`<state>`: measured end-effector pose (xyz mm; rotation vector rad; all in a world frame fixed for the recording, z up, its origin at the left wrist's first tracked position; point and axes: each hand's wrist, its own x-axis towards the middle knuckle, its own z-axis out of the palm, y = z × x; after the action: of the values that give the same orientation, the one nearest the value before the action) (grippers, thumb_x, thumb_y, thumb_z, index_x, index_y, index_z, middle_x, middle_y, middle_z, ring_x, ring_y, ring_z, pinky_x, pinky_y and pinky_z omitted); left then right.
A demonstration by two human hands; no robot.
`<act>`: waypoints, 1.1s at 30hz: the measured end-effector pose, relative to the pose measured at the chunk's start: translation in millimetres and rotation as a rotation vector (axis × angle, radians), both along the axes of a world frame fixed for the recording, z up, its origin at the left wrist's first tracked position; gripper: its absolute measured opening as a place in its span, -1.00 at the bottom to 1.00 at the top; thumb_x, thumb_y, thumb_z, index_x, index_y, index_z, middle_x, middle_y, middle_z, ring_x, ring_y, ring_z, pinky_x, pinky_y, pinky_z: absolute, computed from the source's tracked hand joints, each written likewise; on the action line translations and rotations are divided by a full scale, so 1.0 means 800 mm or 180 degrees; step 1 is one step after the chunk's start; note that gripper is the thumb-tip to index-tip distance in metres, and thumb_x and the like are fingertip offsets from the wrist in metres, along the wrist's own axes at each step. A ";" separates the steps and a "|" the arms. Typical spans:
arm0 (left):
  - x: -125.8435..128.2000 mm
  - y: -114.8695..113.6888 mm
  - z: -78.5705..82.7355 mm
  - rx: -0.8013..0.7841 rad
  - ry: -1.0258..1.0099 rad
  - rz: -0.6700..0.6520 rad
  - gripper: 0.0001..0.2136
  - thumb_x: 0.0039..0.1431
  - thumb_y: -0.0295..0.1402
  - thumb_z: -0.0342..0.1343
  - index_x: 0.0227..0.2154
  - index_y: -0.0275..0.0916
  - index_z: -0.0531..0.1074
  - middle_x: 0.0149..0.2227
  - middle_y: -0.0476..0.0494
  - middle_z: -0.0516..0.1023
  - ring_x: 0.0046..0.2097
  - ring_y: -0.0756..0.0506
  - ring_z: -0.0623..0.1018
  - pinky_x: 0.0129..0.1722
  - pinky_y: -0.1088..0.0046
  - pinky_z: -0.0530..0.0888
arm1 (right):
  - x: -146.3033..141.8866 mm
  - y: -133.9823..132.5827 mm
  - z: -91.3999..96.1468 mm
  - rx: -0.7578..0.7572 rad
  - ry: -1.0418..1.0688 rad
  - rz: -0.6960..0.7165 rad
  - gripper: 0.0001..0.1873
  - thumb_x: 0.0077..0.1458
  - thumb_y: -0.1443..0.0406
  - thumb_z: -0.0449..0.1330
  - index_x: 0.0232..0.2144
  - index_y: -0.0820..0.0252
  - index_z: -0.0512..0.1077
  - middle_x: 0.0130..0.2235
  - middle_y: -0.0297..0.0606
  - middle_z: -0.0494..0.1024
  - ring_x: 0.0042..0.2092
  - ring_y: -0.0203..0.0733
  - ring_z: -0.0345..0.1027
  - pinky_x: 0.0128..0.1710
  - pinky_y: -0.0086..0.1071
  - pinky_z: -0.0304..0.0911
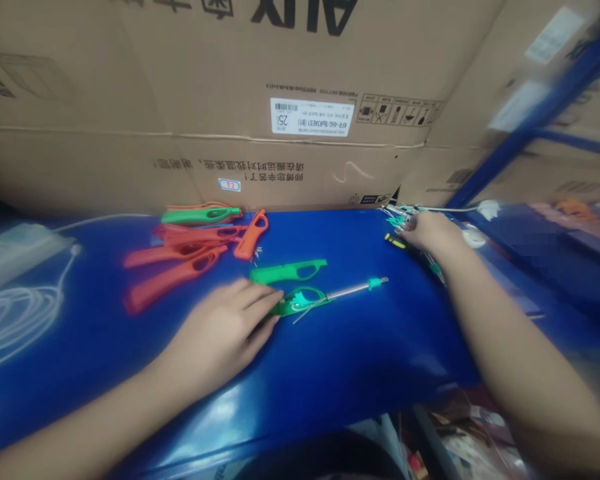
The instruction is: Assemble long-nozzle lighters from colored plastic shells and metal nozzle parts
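Head view: a green casing [289, 308] is being pinched narrowly between the thumb and fingers of the left hand [235, 320], and a metal rod [350, 291] with a teal collar [375, 284] is jutting out to the right of that grip. Should the pinch be loosened or the casing be tipped, a teal insert [300, 299] could be slipping out, since the casing seems to be lying open; a thin strip [305, 315], slanting toward the near side, could be getting snagged. Just beyond the grip, a second green casing [284, 272] could be getting nudged by the knuckles. Well to the right, small parts [396, 217] are lying crowded at the right hand [430, 233], so tangling could be caused; a yellow-and-black handle [395, 241], just nearer, could be getting knocked. Whether anything is being gripped there cannot be told. Palm down, the left hand is being angled rightward, its forearm low over the blue table [330, 373]; the right forearm is being stretched forward, its fingers being bent inward.
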<state>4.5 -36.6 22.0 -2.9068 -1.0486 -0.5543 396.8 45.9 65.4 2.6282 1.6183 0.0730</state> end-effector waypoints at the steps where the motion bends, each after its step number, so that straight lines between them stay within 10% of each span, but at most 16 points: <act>1: -0.001 0.000 0.002 0.0034 0.0037 0.0007 -0.70 0.37 -0.30 0.04 0.04 -0.24 0.53 -0.01 -0.23 0.61 -0.03 -0.27 0.55 -0.05 0.04 0.55 | 0.001 0.001 -0.001 -0.0026 0.0013 -0.0031 -0.83 0.07 0.21 0.25 -0.33 0.18 0.57 -0.26 -0.02 0.61 -0.20 0.08 0.49 -0.33 -0.24 0.25; 24: 0.000 0.012 -0.010 -0.0249 -0.0282 -0.0249 -0.75 0.39 -0.32 0.04 0.02 -0.19 0.53 -0.07 -0.17 0.60 -0.07 -0.19 0.53 -0.08 0.21 0.54 | 0.026 0.018 -0.014 0.0394 0.0586 0.0107 -0.85 -0.15 0.37 0.28 -0.67 0.15 0.41 -0.57 -0.23 0.47 -0.42 -0.06 0.42 -0.41 -0.32 0.22; 33: 0.004 0.013 -0.015 -0.0617 -0.0634 -0.0237 -0.74 0.37 -0.35 0.07 0.05 -0.16 0.51 -0.06 -0.17 0.58 -0.05 -0.18 0.51 -0.04 0.21 0.50 | -0.048 -0.004 -0.020 0.1526 0.1196 0.1347 -0.85 0.20 0.24 0.13 -0.21 0.19 0.37 -0.22 -0.11 0.60 -0.22 -0.11 0.50 -0.19 -0.29 0.36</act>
<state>7.6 -26.3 9.7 -3.1229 -1.0737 -0.8030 358.1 42.9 49.6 2.6759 2.5541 -0.0226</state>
